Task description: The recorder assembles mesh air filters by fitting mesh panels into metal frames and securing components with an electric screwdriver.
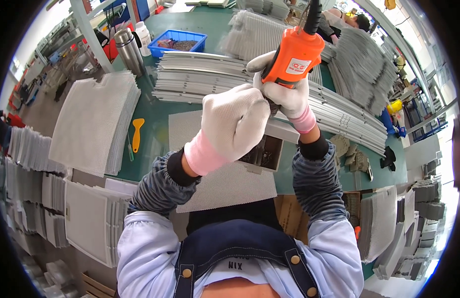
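An orange electric screwdriver (294, 57) with a black cable at its top is gripped in my right hand (295, 98), which wears a white glove with a pink cuff. Next to its lower end, my left hand (232, 119), gloved the same way, is closed with the fingers curled; what is inside it, if anything, is hidden. The tool's tip is also mostly covered by the hands. Below them sits an open box (273, 150) with small dark pieces in it, partly behind my left hand. A flat grey mesh sheet (230, 188) lies on the table beneath.
Long metal strips (195, 77) lie stacked across the green table (155, 119). Mesh panels (93, 121) are piled at left, with a yellow scraper (137, 134) beside them. A blue tray (177, 42) and a steel flask (129, 51) stand far left. Another person (344, 21) works far right.
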`<act>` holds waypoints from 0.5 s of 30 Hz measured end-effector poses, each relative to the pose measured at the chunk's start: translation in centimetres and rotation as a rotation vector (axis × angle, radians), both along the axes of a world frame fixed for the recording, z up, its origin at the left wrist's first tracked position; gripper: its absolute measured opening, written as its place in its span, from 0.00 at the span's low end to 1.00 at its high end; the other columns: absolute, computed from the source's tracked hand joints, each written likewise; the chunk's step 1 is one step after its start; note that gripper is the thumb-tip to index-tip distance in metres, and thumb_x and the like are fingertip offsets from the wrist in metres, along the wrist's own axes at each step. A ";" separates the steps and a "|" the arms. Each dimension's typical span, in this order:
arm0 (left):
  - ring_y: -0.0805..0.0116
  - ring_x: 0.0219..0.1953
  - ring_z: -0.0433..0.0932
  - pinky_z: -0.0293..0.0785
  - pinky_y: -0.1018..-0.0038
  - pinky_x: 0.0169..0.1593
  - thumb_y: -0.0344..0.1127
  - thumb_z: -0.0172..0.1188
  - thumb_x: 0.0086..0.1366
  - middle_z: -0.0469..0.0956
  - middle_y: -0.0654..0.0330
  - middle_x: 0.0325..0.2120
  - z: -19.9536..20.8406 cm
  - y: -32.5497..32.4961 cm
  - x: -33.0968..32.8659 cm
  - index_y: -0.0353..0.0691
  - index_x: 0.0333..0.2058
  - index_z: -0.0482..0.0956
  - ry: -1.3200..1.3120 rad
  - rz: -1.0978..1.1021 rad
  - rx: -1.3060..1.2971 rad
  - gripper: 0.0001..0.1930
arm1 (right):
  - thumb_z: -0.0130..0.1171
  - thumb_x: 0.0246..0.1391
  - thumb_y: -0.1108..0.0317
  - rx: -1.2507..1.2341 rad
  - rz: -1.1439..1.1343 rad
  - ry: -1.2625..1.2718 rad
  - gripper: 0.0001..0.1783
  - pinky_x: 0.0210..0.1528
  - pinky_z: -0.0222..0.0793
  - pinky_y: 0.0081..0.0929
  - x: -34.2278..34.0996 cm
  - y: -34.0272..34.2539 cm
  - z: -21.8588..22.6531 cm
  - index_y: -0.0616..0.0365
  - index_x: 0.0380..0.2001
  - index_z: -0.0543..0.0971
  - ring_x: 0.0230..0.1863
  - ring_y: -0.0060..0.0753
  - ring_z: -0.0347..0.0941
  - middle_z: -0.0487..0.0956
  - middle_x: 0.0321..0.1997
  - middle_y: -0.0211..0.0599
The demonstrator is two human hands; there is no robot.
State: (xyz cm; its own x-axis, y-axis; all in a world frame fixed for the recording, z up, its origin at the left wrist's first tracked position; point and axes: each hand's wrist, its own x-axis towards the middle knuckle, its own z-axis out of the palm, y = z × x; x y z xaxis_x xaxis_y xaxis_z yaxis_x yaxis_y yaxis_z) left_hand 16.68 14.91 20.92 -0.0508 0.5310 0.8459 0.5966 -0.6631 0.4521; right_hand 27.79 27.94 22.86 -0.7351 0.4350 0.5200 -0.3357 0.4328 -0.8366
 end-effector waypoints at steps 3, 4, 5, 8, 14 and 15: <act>0.62 0.23 0.76 0.72 0.73 0.29 0.28 0.46 0.61 0.75 0.55 0.21 -0.3 0.2 -0.7 0.33 0.25 0.75 0.014 -0.013 -0.020 0.10 | 0.50 0.34 0.78 -0.003 0.051 0.037 0.22 0.32 0.71 0.20 -0.4 0.7 -0.3 0.73 0.39 0.75 0.27 0.25 0.74 0.79 0.32 0.40; 0.62 0.23 0.74 0.71 0.72 0.27 0.24 0.51 0.56 0.72 0.58 0.20 -0.5 0.6 -0.7 0.35 0.25 0.75 -0.022 -0.056 0.011 0.04 | 0.51 0.36 0.77 -0.027 0.046 0.031 0.22 0.29 0.70 0.21 -0.2 1.0 -0.3 0.73 0.40 0.74 0.23 0.25 0.73 0.78 0.28 0.40; 0.62 0.26 0.76 0.73 0.73 0.31 0.24 0.51 0.57 0.75 0.56 0.24 -0.4 0.8 -1.1 0.34 0.29 0.76 -0.084 -0.087 -0.035 0.05 | 0.52 0.38 0.77 -0.051 0.040 0.025 0.21 0.25 0.70 0.21 0.0 1.3 -0.4 0.74 0.41 0.74 0.20 0.25 0.71 0.77 0.25 0.39; 0.68 0.34 0.80 0.76 0.76 0.40 0.31 0.48 0.65 0.80 0.57 0.36 -1.8 1.3 -5.6 0.27 0.45 0.75 -0.719 -0.316 -0.325 0.15 | 0.50 0.51 0.73 -0.110 -0.061 0.122 0.17 0.21 0.68 0.21 0.3 2.2 1.1 0.74 0.42 0.72 0.17 0.26 0.71 0.75 0.20 0.38; 0.53 0.59 0.67 0.66 0.61 0.61 0.60 0.65 0.54 0.66 0.49 0.57 -17.6 -1.3 -21.6 0.40 0.58 0.69 0.136 0.890 -1.087 0.39 | 0.53 0.59 0.62 0.181 -0.466 0.081 0.12 0.23 0.68 0.20 0.1 5.3 8.1 0.61 0.32 0.78 0.19 0.20 0.72 0.76 0.21 0.29; 0.52 0.60 0.67 0.65 0.61 0.61 0.59 0.66 0.53 0.67 0.49 0.56 -19.0 -2.3 -21.5 0.41 0.58 0.70 0.185 0.903 -1.191 0.39 | 0.54 0.61 0.47 0.139 -0.458 0.006 0.24 0.31 0.73 0.21 -0.6 1.9 10.2 0.58 0.46 0.74 0.31 0.21 0.75 0.77 0.34 0.34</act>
